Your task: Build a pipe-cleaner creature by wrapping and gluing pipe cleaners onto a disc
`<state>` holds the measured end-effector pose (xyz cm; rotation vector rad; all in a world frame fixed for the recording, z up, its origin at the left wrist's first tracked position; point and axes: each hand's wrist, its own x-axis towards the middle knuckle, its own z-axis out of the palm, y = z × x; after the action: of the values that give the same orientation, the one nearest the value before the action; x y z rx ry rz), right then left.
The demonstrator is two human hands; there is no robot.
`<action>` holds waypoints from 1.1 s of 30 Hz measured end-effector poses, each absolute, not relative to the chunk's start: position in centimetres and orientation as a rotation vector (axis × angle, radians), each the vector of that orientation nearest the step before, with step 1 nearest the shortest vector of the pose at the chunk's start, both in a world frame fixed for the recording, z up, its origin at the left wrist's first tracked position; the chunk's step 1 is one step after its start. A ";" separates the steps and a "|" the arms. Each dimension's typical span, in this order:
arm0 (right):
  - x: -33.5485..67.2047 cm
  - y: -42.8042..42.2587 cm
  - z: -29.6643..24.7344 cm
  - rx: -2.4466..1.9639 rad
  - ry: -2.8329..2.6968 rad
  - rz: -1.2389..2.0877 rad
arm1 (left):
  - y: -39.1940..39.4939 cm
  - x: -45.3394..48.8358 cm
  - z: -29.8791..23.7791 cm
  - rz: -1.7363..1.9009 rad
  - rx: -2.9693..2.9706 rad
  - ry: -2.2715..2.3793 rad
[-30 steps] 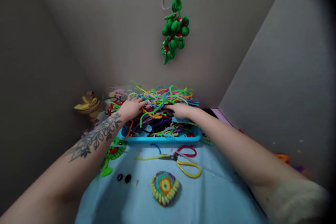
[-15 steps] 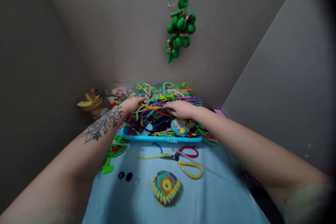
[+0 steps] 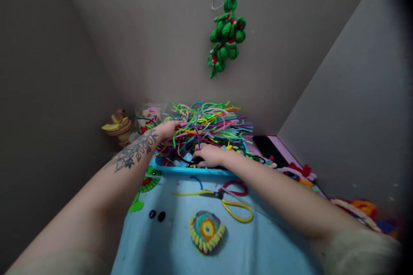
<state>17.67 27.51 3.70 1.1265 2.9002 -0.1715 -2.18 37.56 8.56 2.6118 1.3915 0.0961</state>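
A large tangle of multicoloured pipe cleaners [image 3: 213, 122] is heaped over the back of a blue tray [image 3: 200, 171]. At the heap's left side, my left hand [image 3: 169, 129] grips some of the pipe cleaners, its fingertips partly buried among them. Lower down, my right hand [image 3: 211, 155] reaches into the front of the tray with fingers bent and apart. A purple pipe cleaner [image 3: 196, 133] curves down to its fingertips. Light-blue pieces [image 3: 186, 158] lie beside these fingers in the tray. I cannot make out anything held in the right hand.
Scissors [image 3: 218, 195] with one red and one yellow handle lie before the tray. Nearer are a colourful fan-shaped pipe-cleaner piece [image 3: 207, 232] and two black discs [image 3: 157, 215]. A black phone [image 3: 269, 150] is at right. Green woolly ornaments [image 3: 227, 34] hang on the wall.
My right hand has moved from the pipe-cleaner heap down into the tray's front, covering the blue flowered piece seen there before. My left hand stays at the heap. The view has shifted slightly.
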 end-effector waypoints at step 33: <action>14.7 22.1 8.7 1.353 3.000 -0.265 | 36.7 -1.8 8.1 -0.162 2.730 1.159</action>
<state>14.67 22.08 8.75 1.3528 3.0000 -0.2655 -1.80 36.71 8.15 2.7296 1.1592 -0.1616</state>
